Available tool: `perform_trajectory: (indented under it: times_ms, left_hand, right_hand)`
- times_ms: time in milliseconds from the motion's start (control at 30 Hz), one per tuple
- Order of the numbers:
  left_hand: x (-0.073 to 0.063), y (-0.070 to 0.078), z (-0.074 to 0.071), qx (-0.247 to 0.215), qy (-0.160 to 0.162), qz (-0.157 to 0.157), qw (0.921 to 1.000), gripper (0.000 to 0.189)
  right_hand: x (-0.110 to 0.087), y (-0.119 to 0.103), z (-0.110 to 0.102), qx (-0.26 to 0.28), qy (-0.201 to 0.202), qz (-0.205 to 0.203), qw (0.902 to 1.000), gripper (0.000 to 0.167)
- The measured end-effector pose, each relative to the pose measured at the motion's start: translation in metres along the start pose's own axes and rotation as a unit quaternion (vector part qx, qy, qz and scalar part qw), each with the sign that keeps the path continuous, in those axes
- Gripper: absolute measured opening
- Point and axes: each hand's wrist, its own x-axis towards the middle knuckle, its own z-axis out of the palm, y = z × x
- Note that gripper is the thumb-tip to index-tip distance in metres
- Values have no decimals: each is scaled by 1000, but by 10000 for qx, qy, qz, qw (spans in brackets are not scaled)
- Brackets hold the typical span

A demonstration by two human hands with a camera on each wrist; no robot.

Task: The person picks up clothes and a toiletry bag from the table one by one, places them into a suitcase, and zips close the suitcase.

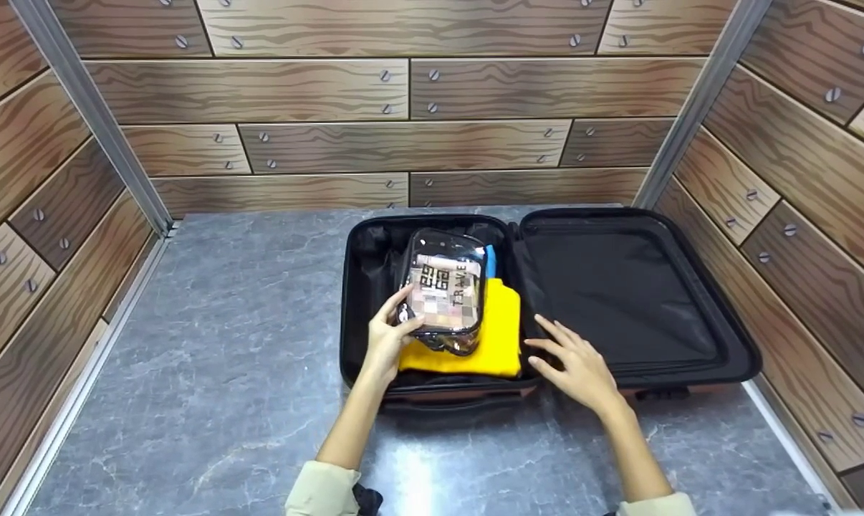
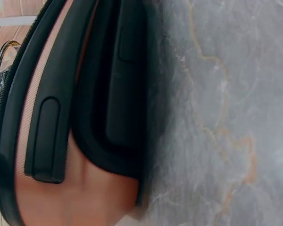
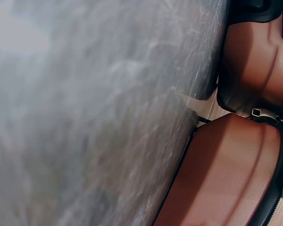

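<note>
A clear pouch with black trim and the word TRAVEL (image 1: 443,287) is in the left half of an open suitcase (image 1: 347,301). My left hand (image 1: 386,340) holds the pouch by its lower left corner, thumb over the front. Inside the pouch are several items, including a checkered one. Beneath and to the right of it lies a folded yellow cloth (image 1: 502,322), with something blue (image 1: 491,261) behind. My right hand (image 1: 579,369) hovers by the suitcase's hinge side with fingers spread, holding nothing. Neither wrist view shows the fingers at work.
The black-lined lid (image 1: 618,294) lies opened out to the right. Both wrist views show the copper-coloured shell (image 3: 221,169), and the left one a black side handle (image 2: 49,141). The case stands on a grey marbled surface (image 1: 246,344) between wood-patterned walls (image 1: 317,89).
</note>
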Motion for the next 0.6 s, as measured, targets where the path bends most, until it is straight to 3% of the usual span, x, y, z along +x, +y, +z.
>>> perform_trajectory:
  times_ms: [300,433,600]
  left_hand:
    - [3,-6,1,275,-39,-235,9993,58]
    - [2,-8,0,660,16,-352,9972,62]
    - [-9,-1,2,1623,-47,-83,9867,70]
  right_hand:
    - [2,0,-2,-78,-9,9,10000,35]
    - [2,-1,-2,-73,-30,35,10000,34]
    - [1,-1,1,-40,-26,35,10000,34]
